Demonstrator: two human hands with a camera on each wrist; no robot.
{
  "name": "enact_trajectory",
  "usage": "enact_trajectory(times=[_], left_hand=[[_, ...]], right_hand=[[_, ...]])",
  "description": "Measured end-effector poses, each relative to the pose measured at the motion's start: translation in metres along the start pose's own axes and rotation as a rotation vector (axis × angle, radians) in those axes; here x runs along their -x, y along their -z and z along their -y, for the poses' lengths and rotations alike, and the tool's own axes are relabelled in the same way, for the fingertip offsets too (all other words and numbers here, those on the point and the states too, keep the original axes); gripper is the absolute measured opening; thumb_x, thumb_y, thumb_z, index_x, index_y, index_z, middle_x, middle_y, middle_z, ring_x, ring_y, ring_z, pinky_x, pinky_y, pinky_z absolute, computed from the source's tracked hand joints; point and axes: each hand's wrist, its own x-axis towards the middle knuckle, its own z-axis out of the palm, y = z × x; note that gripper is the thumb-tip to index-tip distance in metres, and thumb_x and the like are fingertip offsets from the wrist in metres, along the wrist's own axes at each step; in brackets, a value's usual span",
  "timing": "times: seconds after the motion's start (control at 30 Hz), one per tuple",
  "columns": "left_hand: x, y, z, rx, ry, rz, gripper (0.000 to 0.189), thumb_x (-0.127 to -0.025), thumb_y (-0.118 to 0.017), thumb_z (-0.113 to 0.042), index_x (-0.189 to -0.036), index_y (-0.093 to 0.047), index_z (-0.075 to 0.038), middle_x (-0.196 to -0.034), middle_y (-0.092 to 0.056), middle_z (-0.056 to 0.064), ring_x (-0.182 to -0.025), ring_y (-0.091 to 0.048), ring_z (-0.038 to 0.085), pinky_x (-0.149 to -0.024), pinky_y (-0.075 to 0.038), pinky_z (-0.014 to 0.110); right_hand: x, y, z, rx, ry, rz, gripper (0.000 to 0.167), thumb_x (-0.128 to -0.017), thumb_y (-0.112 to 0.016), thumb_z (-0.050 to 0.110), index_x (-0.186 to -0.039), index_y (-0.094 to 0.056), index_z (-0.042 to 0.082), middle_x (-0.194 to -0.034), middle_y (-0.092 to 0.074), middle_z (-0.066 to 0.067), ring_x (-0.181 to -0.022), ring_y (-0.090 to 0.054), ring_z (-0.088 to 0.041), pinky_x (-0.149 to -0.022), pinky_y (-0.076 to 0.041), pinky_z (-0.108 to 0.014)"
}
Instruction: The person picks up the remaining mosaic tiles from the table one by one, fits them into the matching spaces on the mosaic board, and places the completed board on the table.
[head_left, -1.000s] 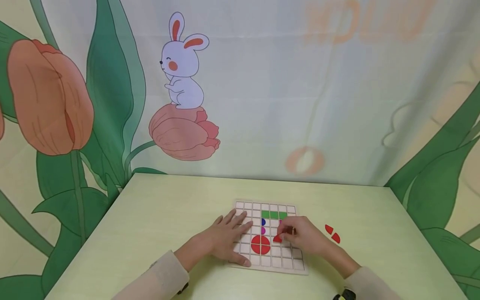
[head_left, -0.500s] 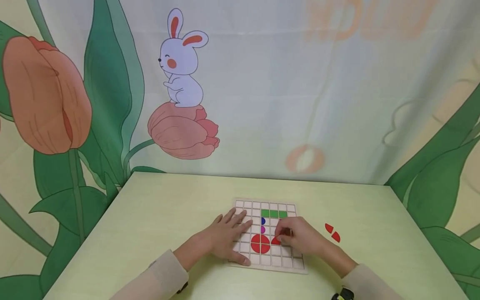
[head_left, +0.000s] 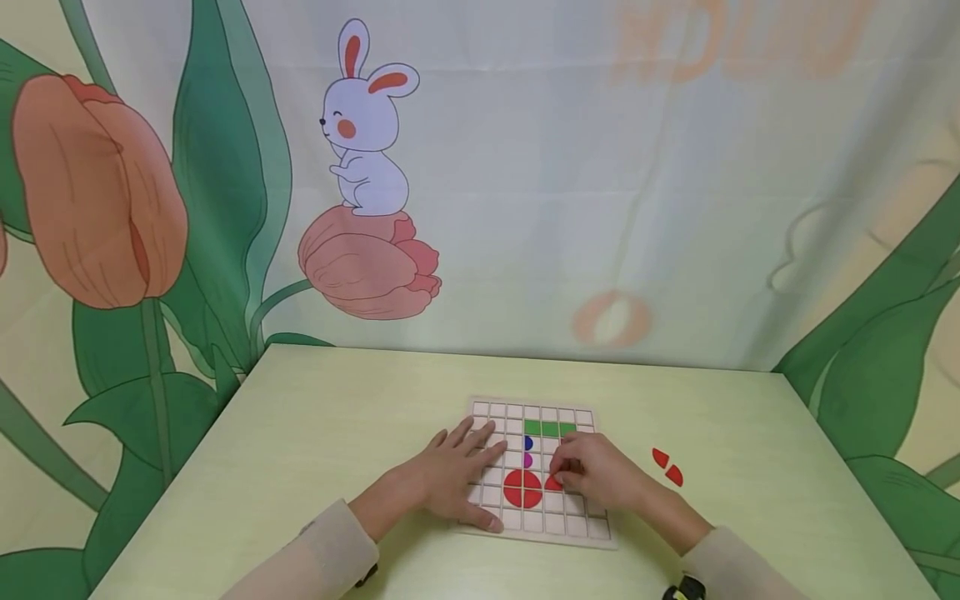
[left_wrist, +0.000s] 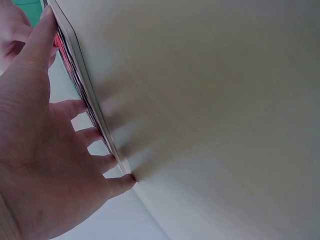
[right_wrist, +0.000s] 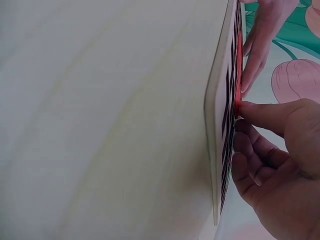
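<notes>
A pale wooden grid board [head_left: 512,412] lies on the table under both hands. My left hand [head_left: 448,473] rests spread on its left side, thumb near the front edge; the left wrist view shows those fingertips along the board's edge. With curled fingers, my right hand [head_left: 596,472] pinches a red quarter-circle piece [head_left: 553,483] down at the grid, partly hidden by the fingertips. In the right wrist view the thumb [right_wrist: 250,111] is against red at the board's face. Left of that piece, red quarters form a full circle [head_left: 513,481].
Higher on the board are a green strip [head_left: 550,428], a blue half-circle [head_left: 528,443] and a magenta half-circle [head_left: 527,460]. Two loose red quarter-circle pieces [head_left: 660,457] lie on the table [head_left: 360,400] to the right. A printed curtain [head_left: 510,208] hangs behind.
My right hand has shifted slightly left and lowered the red quarter-circle piece toward the full red circle. The left hand stays in place on the board.
</notes>
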Motion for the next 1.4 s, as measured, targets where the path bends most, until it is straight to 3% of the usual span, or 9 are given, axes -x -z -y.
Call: enact_trajectory(times=[0.33, 0.83, 1.1, 1.4], left_hand=[[-0.002, 0.0, 0.001, -0.013, 0.0, -0.002, 0.119, -0.08, -0.058, -0.092, -0.172, -0.016, -0.03, -0.179, -0.001, 0.002, -0.164, 0.002, 0.036, -0.127, -0.015, 0.064], [0.0, 0.0, 0.001, 0.012, 0.003, -0.001, 0.118, -0.081, -0.059, -0.091, -0.172, -0.017, -0.029, -0.179, -0.002, 0.002, -0.164, 0.001, 0.038, -0.127, -0.016, 0.065], [-0.001, 0.001, -0.001, -0.002, 0.0, -0.005, 0.118, -0.081, -0.06, -0.09, -0.172, -0.018, -0.028, -0.179, -0.002, 0.003, -0.163, 0.0, 0.038, -0.126, -0.016, 0.065], [0.001, 0.002, -0.001, 0.003, -0.006, -0.007, 0.118, -0.082, -0.06, -0.09, -0.172, -0.018, -0.027, -0.179, -0.003, 0.004, -0.163, 0.0, 0.039, -0.126, -0.016, 0.066]], right_hand=[[-0.002, 0.001, 0.003, -0.014, -0.019, 0.011, 0.013, -0.094, -0.08, 0.005, -0.091, -0.077, 0.016, -0.086, -0.062, 0.009, -0.079, -0.056, -0.011, -0.069, -0.052, -0.025], [0.003, 0.003, 0.0, -0.021, -0.008, 0.017, 0.007, -0.097, -0.079, 0.011, -0.094, -0.077, 0.017, -0.087, -0.063, 0.012, -0.08, -0.056, -0.01, -0.07, -0.052, -0.024], [0.024, 0.033, -0.005, -0.033, -0.063, -0.083, 0.006, -0.096, -0.08, 0.011, -0.098, -0.077, 0.015, -0.088, -0.063, 0.012, -0.081, -0.057, -0.011, -0.069, -0.051, -0.024], [0.052, 0.059, -0.044, 0.036, -0.14, -0.214, 0.008, -0.094, -0.082, 0.01, -0.098, -0.078, 0.016, -0.087, -0.063, 0.014, -0.08, -0.057, -0.01, -0.068, -0.051, -0.025]])
